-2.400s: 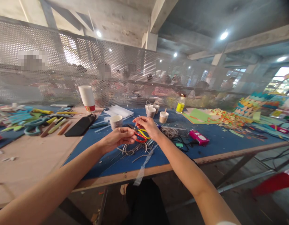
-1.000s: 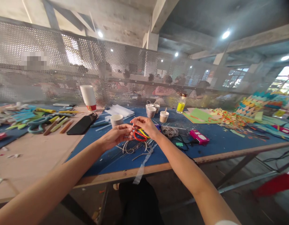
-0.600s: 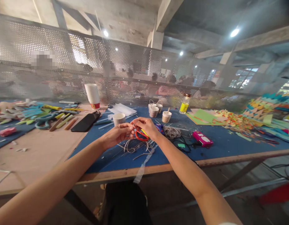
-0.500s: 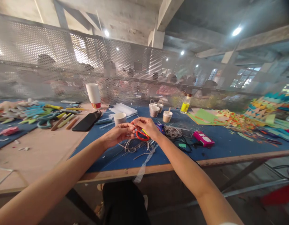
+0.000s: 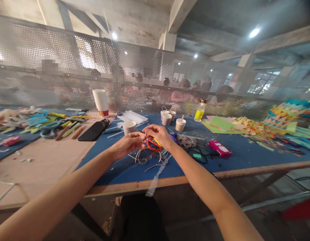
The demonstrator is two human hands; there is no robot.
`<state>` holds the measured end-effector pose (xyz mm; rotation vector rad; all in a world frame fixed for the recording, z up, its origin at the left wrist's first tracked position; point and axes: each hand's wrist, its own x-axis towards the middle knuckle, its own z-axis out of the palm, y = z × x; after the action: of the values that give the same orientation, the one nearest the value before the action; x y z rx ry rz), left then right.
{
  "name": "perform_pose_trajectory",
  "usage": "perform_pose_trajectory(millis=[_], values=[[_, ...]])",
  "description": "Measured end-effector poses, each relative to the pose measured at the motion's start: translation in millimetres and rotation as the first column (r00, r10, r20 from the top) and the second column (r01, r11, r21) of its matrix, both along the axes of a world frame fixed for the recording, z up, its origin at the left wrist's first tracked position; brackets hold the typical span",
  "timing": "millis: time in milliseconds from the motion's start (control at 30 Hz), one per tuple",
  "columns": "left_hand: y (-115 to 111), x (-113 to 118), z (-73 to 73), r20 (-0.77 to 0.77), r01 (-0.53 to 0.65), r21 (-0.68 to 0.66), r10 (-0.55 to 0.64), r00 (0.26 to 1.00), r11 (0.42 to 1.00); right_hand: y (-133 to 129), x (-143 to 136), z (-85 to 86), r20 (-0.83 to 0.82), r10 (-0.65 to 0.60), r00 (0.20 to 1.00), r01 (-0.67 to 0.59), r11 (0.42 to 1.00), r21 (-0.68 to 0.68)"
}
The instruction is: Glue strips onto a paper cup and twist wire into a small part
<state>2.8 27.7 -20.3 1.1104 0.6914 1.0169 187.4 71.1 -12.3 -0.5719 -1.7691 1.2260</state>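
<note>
Both hands [image 5: 142, 139] pinch something small above scattered cords [image 5: 142, 156]

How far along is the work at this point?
Likely done: small cups with thin loops on top. In hand: a thin piece, between left hand and right hand, details unclear. Possibly left: the nearer white cup, showing no loop, and loose cord.

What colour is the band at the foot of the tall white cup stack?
Red, on the cup stack; the head view shows it.
</note>
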Motion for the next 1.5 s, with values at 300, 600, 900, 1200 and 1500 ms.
perform_pose_trajectory(millis=[300,600,900,1200,1500], values=[[3,-1,-1.5,-0.014,-0.039,0.031,0.039,0.999,0.999,0,3,3.0,0.031,-0.002,1.000,0.001,0.999,0.039],[7,-6,-4.0,0.008,-0.200,0.095,0.200,0.980,0.975,13,29,-2.4,0.691,-0.536,0.485,0.174,0.834,0.524],[10,-4,-7.7,-0.030,-0.249,0.163,0.257,0.966,0.955,11,20,-8.5,0.812,-0.542,0.215,0.099,0.839,0.534],[10,-5,-6.2,-0.021,-0.280,0.166,0.287,0.958,0.945,7,21,-2.4,0.815,-0.556,0.162,0.105,0.831,0.546],[9,-7,-4.9,0.015,-0.288,0.132,0.288,0.957,0.949,7,40,12.1,0.801,-0.571,0.179,0.137,0.821,0.554]])
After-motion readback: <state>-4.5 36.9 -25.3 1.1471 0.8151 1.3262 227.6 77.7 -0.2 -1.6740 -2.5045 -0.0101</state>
